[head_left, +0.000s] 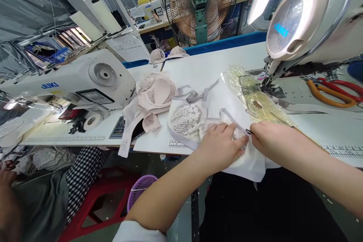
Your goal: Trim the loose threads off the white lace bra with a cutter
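Both bare forearms reach forward from the bottom of the view and converge near the middle. The left hand (222, 144) lies palm down, fingers (227, 128) curled and pressing downward. The right hand (270, 140) sits just beside it, knuckles up, its fingertips pinched together toward the left hand.

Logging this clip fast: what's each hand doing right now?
Left hand: fingers curled down on the white lace bra, pressing or gripping it.
Right hand: pinching a small dark piece on the strap at its fingertips.
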A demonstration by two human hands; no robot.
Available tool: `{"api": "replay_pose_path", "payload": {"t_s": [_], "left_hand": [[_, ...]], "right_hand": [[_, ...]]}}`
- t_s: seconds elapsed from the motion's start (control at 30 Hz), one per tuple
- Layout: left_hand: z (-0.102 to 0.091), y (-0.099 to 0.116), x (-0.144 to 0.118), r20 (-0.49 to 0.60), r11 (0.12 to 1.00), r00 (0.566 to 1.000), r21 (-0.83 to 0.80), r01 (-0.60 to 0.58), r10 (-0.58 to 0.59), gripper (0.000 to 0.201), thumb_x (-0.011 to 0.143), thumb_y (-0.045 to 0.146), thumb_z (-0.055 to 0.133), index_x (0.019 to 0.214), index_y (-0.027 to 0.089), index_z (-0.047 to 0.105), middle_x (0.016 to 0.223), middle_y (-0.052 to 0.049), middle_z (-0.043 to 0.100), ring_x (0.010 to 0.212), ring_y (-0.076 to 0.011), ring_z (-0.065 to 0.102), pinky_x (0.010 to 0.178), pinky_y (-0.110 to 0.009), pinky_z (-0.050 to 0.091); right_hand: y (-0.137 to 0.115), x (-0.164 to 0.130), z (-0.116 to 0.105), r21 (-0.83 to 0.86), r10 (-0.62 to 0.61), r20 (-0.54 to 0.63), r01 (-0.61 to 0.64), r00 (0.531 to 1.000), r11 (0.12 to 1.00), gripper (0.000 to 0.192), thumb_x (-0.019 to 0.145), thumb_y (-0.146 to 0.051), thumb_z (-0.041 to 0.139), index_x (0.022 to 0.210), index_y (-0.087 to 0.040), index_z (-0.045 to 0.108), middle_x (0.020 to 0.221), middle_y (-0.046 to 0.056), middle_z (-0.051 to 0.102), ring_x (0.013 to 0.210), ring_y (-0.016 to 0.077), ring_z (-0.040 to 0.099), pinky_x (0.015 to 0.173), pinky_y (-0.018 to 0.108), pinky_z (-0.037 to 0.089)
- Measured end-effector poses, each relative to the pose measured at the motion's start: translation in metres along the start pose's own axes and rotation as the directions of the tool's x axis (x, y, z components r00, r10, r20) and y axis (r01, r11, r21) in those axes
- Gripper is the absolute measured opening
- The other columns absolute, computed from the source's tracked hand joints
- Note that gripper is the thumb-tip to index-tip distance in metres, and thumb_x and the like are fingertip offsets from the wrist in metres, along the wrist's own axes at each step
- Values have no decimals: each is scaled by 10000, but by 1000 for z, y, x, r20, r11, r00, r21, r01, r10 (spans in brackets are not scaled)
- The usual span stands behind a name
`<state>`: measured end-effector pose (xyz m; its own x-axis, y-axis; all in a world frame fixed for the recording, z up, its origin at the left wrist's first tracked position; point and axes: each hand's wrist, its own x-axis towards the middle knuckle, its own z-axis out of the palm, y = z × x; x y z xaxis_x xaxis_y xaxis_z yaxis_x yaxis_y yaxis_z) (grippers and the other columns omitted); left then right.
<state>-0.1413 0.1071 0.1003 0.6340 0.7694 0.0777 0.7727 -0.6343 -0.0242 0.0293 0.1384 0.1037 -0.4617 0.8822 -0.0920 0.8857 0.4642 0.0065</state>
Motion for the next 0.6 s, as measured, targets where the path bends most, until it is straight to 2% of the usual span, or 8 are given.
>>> {"api": "replay_pose_path", "payload": {"t_s": [0.13,0.33,0.5,0.6], "left_hand": [[0,0,0,-5,1000,1000,13,-6,6,362,897,382,352,1192,258,519,1282,-124,466,1090,-276,477,854,-418,401],[1,0,0,-9,999,1000,32,-8,8,336,893,383,364,1130,255,563,1280,-124,468,1081,-273,480,857,-412,397],[1,1,0,-2,1000,1000,29,6,-6,368,900,381,346,1219,282,502,1288,-118,463,1082,-271,478,836,-406,403],[-1,1,0,7,1000,1000,28,2,-3,375,902,373,350,1238,279,488,1291,-123,461,1089,-272,476,847,-405,397]], "right_hand": [[-4,9,2,46,7,-42,-5,999,999,155,700,-71,440,600,-185,411,556,-11,400,462,107,353,428,237,154],[-10,18,-1,41,38,22,-39,999,998,139,725,-87,449,628,-184,420,588,-4,430,485,109,376,424,235,163],[3,4,-2,-21,14,113,-12,994,1000,151,692,-59,470,619,-184,428,568,-6,445,459,111,378,445,249,176],[13,-9,2,-26,-28,54,29,998,999,167,709,-82,460,589,-188,415,543,-7,443,455,114,385,462,261,188]]}}
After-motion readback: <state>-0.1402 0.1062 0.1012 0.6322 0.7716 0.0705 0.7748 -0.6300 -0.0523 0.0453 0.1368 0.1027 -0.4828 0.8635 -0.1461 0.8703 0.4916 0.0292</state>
